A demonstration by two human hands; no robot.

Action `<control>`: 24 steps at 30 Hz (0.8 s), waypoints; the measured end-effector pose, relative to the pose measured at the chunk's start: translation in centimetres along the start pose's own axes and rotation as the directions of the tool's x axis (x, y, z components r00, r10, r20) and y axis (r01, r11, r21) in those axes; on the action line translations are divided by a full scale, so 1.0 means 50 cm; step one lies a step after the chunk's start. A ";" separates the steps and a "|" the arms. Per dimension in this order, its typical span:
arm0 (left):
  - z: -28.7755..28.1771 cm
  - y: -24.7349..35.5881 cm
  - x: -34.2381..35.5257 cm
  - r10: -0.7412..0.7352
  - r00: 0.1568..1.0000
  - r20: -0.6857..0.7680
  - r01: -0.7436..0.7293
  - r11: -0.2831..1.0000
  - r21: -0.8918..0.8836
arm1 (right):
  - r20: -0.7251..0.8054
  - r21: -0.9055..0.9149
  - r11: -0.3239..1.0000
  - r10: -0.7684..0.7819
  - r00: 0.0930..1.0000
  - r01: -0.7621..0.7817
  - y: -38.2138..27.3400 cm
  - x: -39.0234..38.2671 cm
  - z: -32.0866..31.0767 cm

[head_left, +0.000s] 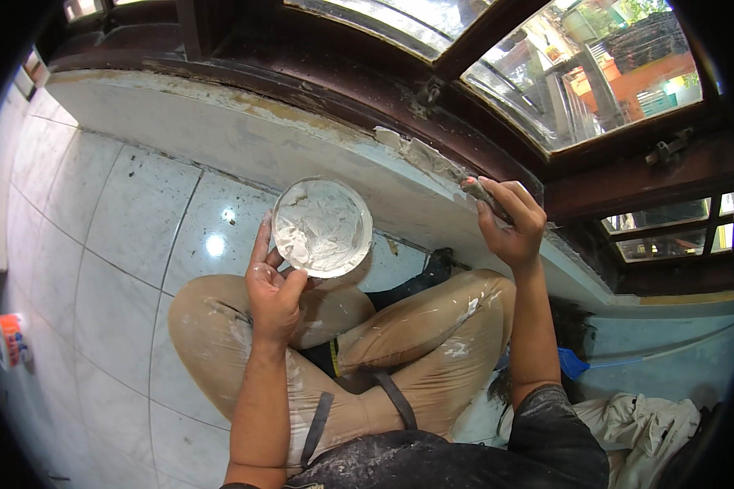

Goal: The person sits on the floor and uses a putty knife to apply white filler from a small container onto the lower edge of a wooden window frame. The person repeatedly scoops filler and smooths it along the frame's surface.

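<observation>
My left hand [276, 297] is closed on the rim and side of a round white tub [365, 236], thumb on the near edge. Thick off-white putty [322, 224] coats its inside. My right hand [514, 218] grips the handle of a putty knife [479, 191] against the ledge under the window. The blade is hard to make out from the putty there. A rough grey-white patch of putty [420, 155] lies along the ledge [302, 110], left of the knife.
Dark wooden window frames [497, 49] rise above the ledge. My crossed legs in tan, putty-spotted trousers [416, 334] rest on the tiled floor [114, 244]. An orange-and-white container [10, 341] stands far left. Pale crumpled cloth [648, 428] and a blue object [573, 363] lie at right.
</observation>
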State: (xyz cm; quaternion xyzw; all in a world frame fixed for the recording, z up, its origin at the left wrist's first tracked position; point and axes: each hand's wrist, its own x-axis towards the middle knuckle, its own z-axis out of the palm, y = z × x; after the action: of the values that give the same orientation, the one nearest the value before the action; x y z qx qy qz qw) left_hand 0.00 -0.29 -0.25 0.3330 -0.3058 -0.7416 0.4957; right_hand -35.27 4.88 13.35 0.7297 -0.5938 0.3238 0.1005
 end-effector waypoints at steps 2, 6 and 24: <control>0.009 0.008 -0.003 -0.031 1.000 -0.001 0.031 0.999 -0.023 | 0.000 0.004 0.999 0.033 0.999 -0.033 0.013 -0.003 0.005; -0.004 -0.001 -0.002 -0.002 1.000 -0.005 0.002 1.000 -0.006 | -0.018 -0.052 0.996 0.066 0.998 -0.067 0.010 -0.027 -0.008; 0.007 0.010 -0.008 0.022 0.996 0.090 -0.007 0.986 -0.165 | 0.269 0.676 0.333 0.720 0.640 -0.658 -0.286 -0.247 0.060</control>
State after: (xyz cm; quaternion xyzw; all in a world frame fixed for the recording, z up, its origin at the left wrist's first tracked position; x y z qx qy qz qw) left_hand 0.09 -0.02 0.41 0.2542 -0.2684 -0.7752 0.5123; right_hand -21.96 17.10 7.10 0.3713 -0.6609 0.5690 -0.3188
